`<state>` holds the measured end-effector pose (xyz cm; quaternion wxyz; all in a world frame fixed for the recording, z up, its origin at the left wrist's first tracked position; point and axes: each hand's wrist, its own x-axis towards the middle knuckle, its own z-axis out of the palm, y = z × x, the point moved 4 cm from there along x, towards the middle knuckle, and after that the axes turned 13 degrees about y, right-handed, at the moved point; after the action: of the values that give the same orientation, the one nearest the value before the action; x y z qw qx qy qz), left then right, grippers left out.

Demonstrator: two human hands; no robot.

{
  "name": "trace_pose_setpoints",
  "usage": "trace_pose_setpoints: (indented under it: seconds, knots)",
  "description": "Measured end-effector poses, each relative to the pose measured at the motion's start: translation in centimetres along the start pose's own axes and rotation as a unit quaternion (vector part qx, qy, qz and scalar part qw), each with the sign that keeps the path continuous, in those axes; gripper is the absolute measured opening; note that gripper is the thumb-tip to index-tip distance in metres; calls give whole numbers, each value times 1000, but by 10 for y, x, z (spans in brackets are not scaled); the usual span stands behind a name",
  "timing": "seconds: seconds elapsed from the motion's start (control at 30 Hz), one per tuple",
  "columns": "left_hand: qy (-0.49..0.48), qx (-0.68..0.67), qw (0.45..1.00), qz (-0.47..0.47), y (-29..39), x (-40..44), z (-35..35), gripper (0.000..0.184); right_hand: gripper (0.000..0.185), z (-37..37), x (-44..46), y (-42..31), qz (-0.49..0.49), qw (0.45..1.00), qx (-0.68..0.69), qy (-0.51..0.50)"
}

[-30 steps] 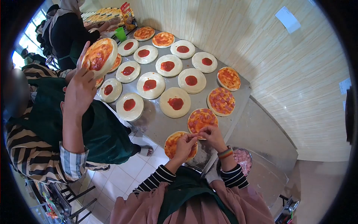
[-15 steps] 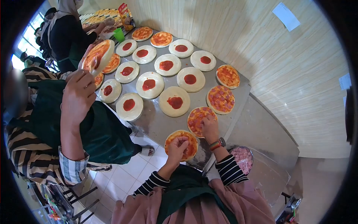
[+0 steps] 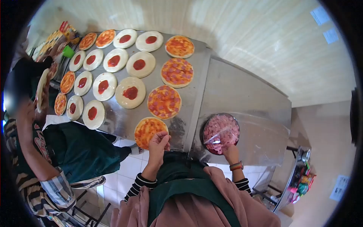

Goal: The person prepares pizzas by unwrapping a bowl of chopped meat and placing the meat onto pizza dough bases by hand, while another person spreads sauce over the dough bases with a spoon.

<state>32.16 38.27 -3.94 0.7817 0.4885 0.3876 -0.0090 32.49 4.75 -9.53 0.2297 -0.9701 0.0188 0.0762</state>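
My left hand [image 3: 159,145] is over the near edge of a round pizza base [image 3: 146,130] spread with red sauce. Its thumb and fingers are pressed together, and whatever they hold is too small to make out. Off to the right, my right hand [image 3: 231,154] reaches over the near rim of a dark bowl with diced pink meat [image 3: 221,130] in it. Its bunched fingertips are in the meat and partly hidden. Beyond my left hand lie two pizzas scattered with diced meat, a nearer pizza [image 3: 164,102] and a farther pizza [image 3: 177,72].
Several pale dough rounds with a sauce blob, such as this dough round [image 3: 123,99], cover the metal table [image 3: 185,98]. At left, a co-worker's arm [image 3: 32,145] is raised beside a tilted pizza base [image 3: 41,90]. A green cup [image 3: 68,52] stands at the far left.
My right hand has left the meat-topped pizza and moved right into the bowl. My left hand stays by the sauced base. The view has turned right; the co-worker's raised base has tilted edge-on.
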Motion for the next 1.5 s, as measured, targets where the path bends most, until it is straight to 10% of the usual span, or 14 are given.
trace_pose_setpoints:
  seconds: [0.2, 0.73, 1.03, 1.13, 1.5]
  knots:
    - [-35, 37, 999, -17, -16, -11, 28, 16, 27, 9, -31, -15, 11, 979, -40, 197]
    - [-75, 74, 994, -36, -43, -29, 63, 19, 13, 4, -18, -23, -96, 952, -60, 285]
    - [-238, 102, 957, -129, -73, -33, 86, 37, 15, -31, -16, -52, 4, 945, 232, 231]
    - [-263, 31, 953, -143, -78, -36, 100, 36, 7, -19, -9, -75, 115, 859, 491, 88]
    - [-123, -106, 978, -134, -51, -2, 42, 22, 9, -1, 55, -179, -79, 917, 382, 88]
